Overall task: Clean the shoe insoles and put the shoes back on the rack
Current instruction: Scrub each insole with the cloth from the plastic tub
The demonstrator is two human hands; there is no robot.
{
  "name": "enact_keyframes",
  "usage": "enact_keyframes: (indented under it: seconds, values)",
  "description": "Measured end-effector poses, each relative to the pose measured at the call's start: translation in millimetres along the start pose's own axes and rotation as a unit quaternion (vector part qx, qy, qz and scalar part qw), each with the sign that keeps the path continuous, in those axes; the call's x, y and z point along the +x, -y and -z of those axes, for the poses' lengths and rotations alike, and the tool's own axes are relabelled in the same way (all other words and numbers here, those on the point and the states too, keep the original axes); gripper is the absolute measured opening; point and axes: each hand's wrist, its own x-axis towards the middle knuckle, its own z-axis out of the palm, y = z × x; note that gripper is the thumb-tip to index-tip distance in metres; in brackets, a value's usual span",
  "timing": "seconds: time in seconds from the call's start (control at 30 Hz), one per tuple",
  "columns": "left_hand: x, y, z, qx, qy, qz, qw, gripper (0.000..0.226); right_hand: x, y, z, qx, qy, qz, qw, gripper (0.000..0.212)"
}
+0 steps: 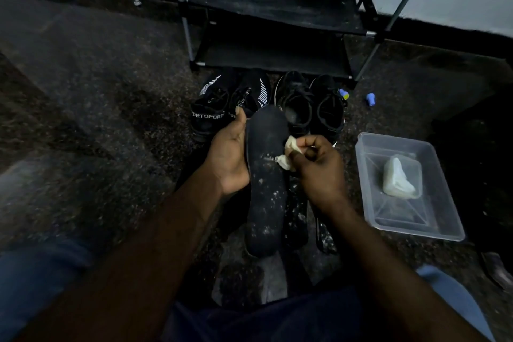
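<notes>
Nearest the person, the long dark foam insole (266,189) is held up above the dark speckled floor (111,119), heel end toward the body and toe end toward the shoes. The left hand (227,153) is wrapped along its left edge with the thumb up near the toe. This likely keeps the flat face steady and turned upward for wiping. The right hand (319,166) is pinched on a small crumpled white cloth (286,159), which presses against the insole's right edge about midway up.

The two hands are close together, each clamped on its own thing. The insole's heel half is flecked with pale specks and smears, while the toe half looks darker and cleaner, so the wiping seems partly done. More speckled dark insoles (298,219) lie on the floor just beneath it.

To the right, within easy reach, sits a clear rectangular plastic tray (383,150) holding a pale whitish lump (399,179); what it is, I cannot tell.

Farther off, black knit sneakers with white stripes (211,111) and black lace-up shoes (311,108) stand side by side. Just behind them is the black tube-framed shoe rack (272,5), standing against the wall.
</notes>
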Motion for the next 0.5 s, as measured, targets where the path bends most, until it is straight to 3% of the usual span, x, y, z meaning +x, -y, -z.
enact_keyframes:
  seconds: [0.1, 0.2, 0.3, 0.37, 0.5]
  values:
    - [-4.3, 4.4, -1.1, 0.039, 0.022, 0.014, 0.999, 0.073, 3.0, 2.5, -2.6, 0.044, -0.056, -0.027, 0.997, 0.017]
    - [-5.8, 7.7, -3.3, 0.03, 0.039, 0.033, 0.998, 0.075, -0.3, 1.2, -5.7, 0.028, -0.035, -0.04, 0.998, 0.015]
    - [-7.1, 6.3, -4.2, 0.035, 0.045, 0.041, 0.998, 0.078, -4.5, -0.7, -6.4, 0.002, -0.021, -0.044, 0.999, 0.026]
    - [-6.9, 6.4, -1.9, 0.03, 0.041, 0.042, 0.998, 0.08, -6.3, -1.4, -6.2, -0.004, -0.025, -0.031, 0.999, 0.02]
    - [-5.9, 3.2, 1.5, 0.008, 0.022, 0.032, 0.999, 0.082, -10.5, 1.6, 1.0, 0.006, -0.116, -0.005, 0.993, 0.013]
